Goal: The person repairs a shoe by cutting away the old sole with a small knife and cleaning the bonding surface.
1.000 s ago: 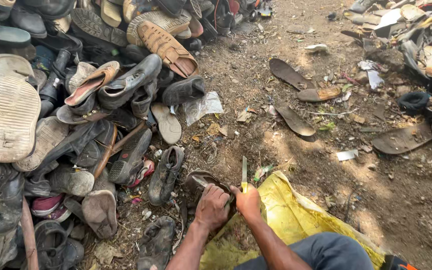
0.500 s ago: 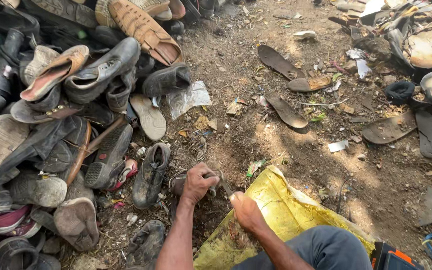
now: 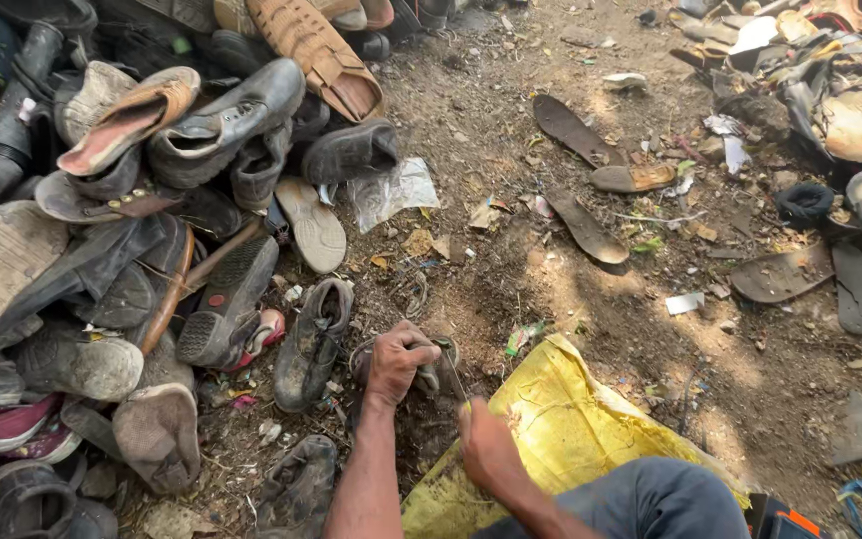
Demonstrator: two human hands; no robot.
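Worn dark leather: the shoe [image 3: 421, 361] under work lies on the dirt ground [image 3: 511, 190], at the near edge of the shoe heap [image 3: 152, 210]. The left hand [image 3: 396, 361] presses down on top of it, grip clamped on the shoe's upper. The right hand [image 3: 486, 444] sits just to the right of that grip and nearer the body, grip closed on a thin blade [image 3: 454, 377] whose tip points up toward the shoe; the handle is hidden in the fist.

Change noted: a second ago both hands were close together with the blade upright between them; half a second ago the left hand had reached out to the shoe and the right had drawn back. Now the blade is angled in beside the left grip, touching or nearly touching the shoe; contact cannot be told.

Judgement: holding hand set, cutting hand returning, so a cut at the shoe is beginning.

Under the right grip: crumpled yellow sack [image 3: 561, 429]. Well apart, beyond: loose soles [image 3: 576, 130].
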